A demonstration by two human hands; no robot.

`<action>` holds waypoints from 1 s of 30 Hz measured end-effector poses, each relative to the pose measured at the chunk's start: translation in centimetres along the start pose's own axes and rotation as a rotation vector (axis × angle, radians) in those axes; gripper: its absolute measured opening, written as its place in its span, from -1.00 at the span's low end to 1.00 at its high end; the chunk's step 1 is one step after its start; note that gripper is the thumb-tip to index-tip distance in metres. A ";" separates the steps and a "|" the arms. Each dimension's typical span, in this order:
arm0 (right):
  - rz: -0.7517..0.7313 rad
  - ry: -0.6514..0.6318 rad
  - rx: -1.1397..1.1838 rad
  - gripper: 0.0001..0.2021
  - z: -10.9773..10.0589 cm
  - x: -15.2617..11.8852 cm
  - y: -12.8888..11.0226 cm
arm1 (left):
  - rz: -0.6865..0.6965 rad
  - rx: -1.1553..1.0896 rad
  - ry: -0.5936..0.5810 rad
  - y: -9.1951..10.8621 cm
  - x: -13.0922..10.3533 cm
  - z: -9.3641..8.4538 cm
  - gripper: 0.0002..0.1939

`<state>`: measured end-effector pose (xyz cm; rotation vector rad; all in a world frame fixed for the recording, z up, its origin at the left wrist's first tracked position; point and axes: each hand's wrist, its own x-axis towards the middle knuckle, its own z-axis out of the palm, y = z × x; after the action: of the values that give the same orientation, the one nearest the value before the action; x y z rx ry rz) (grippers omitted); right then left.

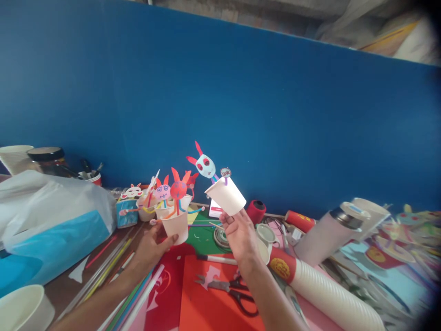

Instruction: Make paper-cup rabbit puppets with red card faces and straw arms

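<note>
My right hand (239, 232) holds a white paper cup (227, 196) from below, tilted to the left and raised above the table. Out of it rises a pale blue rabbit-like puppet face (206, 166) with red ears, next to a small round lettered tag (225, 173). Lower and to the left, my left hand (156, 243) grips another white paper cup (175, 228) by its sides. A red eared puppet face (178, 189) with pipe-cleaner arms stands in that cup. Close behind it are more cup puppets, one with a pink face (162, 192).
Scissors (227, 286) lie on orange paper (196, 303) in front. Colored pipe cleaners (132, 294) lie left of it. On the right are a long stack of paper cups (330, 289) and a leaning flask (327, 234). A plastic bag (58, 220) fills the left; a blue partition (241, 101) stands behind.
</note>
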<state>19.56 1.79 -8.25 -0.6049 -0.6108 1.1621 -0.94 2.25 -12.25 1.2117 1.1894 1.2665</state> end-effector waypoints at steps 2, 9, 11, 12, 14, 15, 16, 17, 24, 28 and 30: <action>0.055 -0.005 0.037 -0.82 0.0 -0.2 0.6 | -0.019 0.013 -0.066 -0.7 0.2 0.0 -0.46; 0.185 0.026 0.152 -0.81 0.5 -1.1 1.8 | 0.061 0.085 -0.069 -3.1 0.8 -0.3 -0.59; 0.206 0.027 0.177 -0.80 0.8 -1.4 1.8 | 0.084 0.108 -0.057 -3.8 0.9 -0.3 -0.60; 0.214 0.023 0.189 -0.79 0.8 -1.5 1.8 | 0.086 0.127 -0.052 -4.0 0.9 -0.4 -0.59; 0.228 0.015 0.201 -0.78 1.0 -1.7 1.8 | 0.091 0.200 -0.046 -4.1 0.9 -0.5 -0.59; 0.234 0.012 0.198 -0.77 1.1 -1.8 1.8 | 0.096 0.253 -0.044 -4.0 0.9 -0.5 -0.58; 0.238 0.012 0.191 -0.77 1.1 -1.8 1.8 | 0.102 0.312 -0.033 -3.9 0.8 -0.6 -0.58; 0.242 0.011 0.184 -0.77 1.2 -1.9 1.8 | 0.106 0.366 -0.022 -3.7 0.8 -0.6 -0.58; 0.266 0.000 0.141 -0.80 1.3 -2.1 1.8 | 0.131 0.437 -0.047 -4.2 0.9 -1.0 -0.56; 0.284 0.017 0.100 -0.82 1.1 -2.0 1.8 | 0.163 0.383 -0.091 -4.0 0.9 -0.8 -0.61; 0.293 0.011 0.085 -0.82 1.0 -2.0 1.9 | 0.180 0.352 -0.126 -3.6 0.8 -0.7 -0.65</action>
<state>17.01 0.55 -9.16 -0.6423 -0.4703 1.4508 -1.58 3.15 -15.85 1.6626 1.2665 1.1189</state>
